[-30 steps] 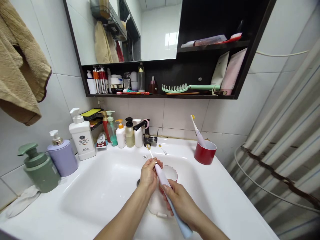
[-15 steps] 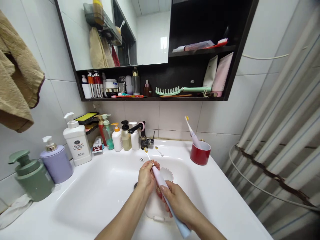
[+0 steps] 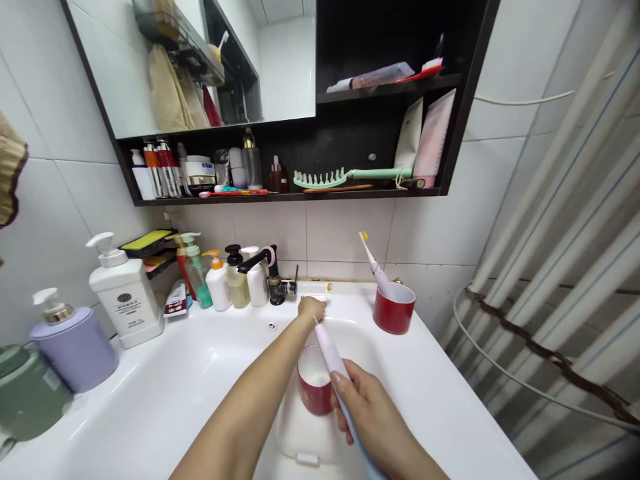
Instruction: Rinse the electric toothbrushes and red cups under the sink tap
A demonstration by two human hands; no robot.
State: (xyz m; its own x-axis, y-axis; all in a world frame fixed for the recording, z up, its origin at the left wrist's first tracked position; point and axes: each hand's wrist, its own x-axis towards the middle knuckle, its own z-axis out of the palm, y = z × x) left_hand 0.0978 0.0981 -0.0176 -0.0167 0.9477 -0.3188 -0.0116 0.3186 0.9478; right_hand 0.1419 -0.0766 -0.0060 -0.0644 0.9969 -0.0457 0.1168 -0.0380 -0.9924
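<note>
My right hand is wrapped around the handle of an electric toothbrush, pink at the upper end and blue lower down. Its thin metal shaft is bare at the top. At the sink's back ledge, my left hand appears closed on a toothbrush head with yellow bristles; its fingertips are partly hidden. Below the toothbrush, a red cup with a white inside stands in the basin on a whitish tray-like piece.
A black faucet stands left of my left hand, beside several pump bottles. On the right ledge, a red cup holds another toothbrush. A dark cabinet hangs above the white sink.
My left hand has left the toothbrush and reached forward to the back ledge, and the head is off the handle. My right hand still grips the handle. The view has shifted right.
</note>
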